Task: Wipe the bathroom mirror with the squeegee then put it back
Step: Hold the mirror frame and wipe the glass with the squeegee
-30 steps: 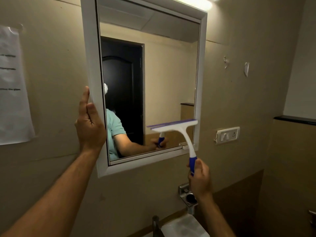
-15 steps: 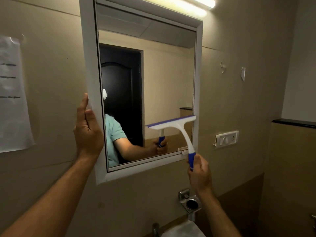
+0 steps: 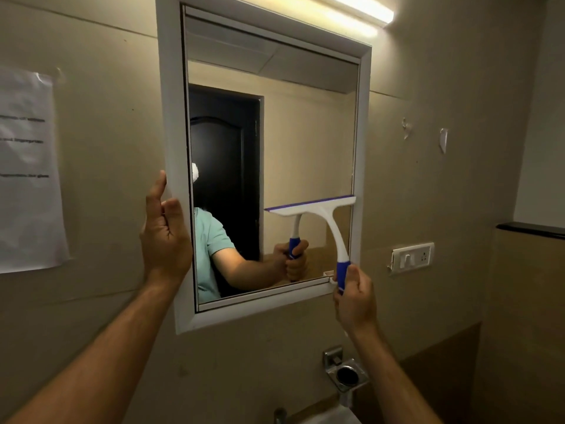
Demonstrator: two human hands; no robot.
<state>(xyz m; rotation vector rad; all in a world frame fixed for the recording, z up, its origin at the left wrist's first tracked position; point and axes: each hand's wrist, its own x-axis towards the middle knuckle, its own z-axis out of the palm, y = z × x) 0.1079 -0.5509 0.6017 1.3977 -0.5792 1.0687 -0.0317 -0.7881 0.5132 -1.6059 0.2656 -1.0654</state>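
Observation:
A white-framed mirror (image 3: 362,154) hangs on the beige wall. My right hand (image 3: 354,296) grips the blue handle of a white squeegee (image 3: 331,223). Its blue-edged blade lies against the glass in the lower right part of the mirror, just left of the frame's right side. My left hand (image 3: 163,237) holds the frame's left edge, thumb on the outer side and fingers along the front. The glass reflects my arm, the squeegee and a dark door.
A light bar (image 3: 360,10) glows above the mirror. A paper notice (image 3: 27,169) is taped to the wall at left. A switch plate (image 3: 411,258) sits right of the mirror. Below are a chrome holder (image 3: 347,374), a tap (image 3: 279,416) and a white basin (image 3: 333,417).
The squeegee blade has slid a little up the glass, while my head has tilted up so the light bar and mirror top show more. My left hand stays on the frame.

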